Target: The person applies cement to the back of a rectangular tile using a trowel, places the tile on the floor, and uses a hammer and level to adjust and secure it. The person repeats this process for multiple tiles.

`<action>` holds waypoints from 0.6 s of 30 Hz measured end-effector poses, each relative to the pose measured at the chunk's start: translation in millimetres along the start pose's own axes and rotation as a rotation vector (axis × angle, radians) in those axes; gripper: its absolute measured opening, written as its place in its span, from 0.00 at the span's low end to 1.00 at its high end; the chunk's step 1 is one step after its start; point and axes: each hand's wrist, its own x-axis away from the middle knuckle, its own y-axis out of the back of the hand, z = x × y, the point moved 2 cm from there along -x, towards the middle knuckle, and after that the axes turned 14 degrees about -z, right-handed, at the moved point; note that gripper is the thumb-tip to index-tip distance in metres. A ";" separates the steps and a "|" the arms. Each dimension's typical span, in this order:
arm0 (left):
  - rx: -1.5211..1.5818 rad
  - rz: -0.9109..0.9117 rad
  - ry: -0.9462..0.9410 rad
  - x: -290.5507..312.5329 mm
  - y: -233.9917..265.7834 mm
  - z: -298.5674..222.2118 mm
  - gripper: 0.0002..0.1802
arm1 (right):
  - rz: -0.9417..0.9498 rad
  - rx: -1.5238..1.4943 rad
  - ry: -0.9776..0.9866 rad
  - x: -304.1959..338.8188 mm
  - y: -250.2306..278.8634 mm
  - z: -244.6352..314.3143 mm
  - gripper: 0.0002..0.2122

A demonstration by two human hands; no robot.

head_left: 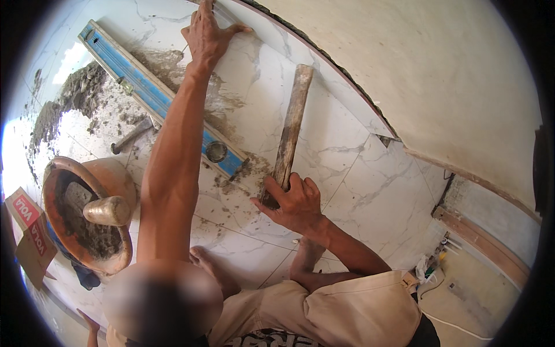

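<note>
My left hand reaches far forward, its thumb stretched out to the side. It rests at the white marbled skirting tile that runs along the foot of the wall; its fingertips lie at the picture's upper edge. My right hand is closed round the near end of a worn wooden stick, dark at the gripped end and pointing toward the wall. Beneath my left forearm a blue spirit level lies slantwise on the marbled floor tiles, which carry smears of wet mortar.
A mortar-stained bucket stands at the left, with a tool's wooden handle sticking out. Beside the level lies a small hammer-like tool. Mortar heaps sit far left, above a cardboard box. A wooden plank lies right.
</note>
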 end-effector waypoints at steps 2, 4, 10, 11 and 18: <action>0.021 0.013 0.014 0.2 0.1 1.1 0.54 | 0.031 -0.017 0.017 0.3 2.9 5.5 0.20; 0.046 0.025 0.014 -0.9 1.0 1.9 0.54 | 0.055 -0.014 0.070 4.7 6.1 8.8 0.20; -0.009 0.010 0.009 -0.6 3.0 -3.7 0.56 | 0.024 0.015 -0.010 3.1 -1.5 -5.0 0.20; -0.010 0.008 0.011 -0.7 2.8 -3.7 0.55 | 0.038 0.000 -0.011 3.8 0.6 -2.3 0.20; -0.009 0.017 -0.027 -0.2 1.2 -1.5 0.50 | 0.020 -0.004 -0.041 23.8 13.6 -5.4 0.19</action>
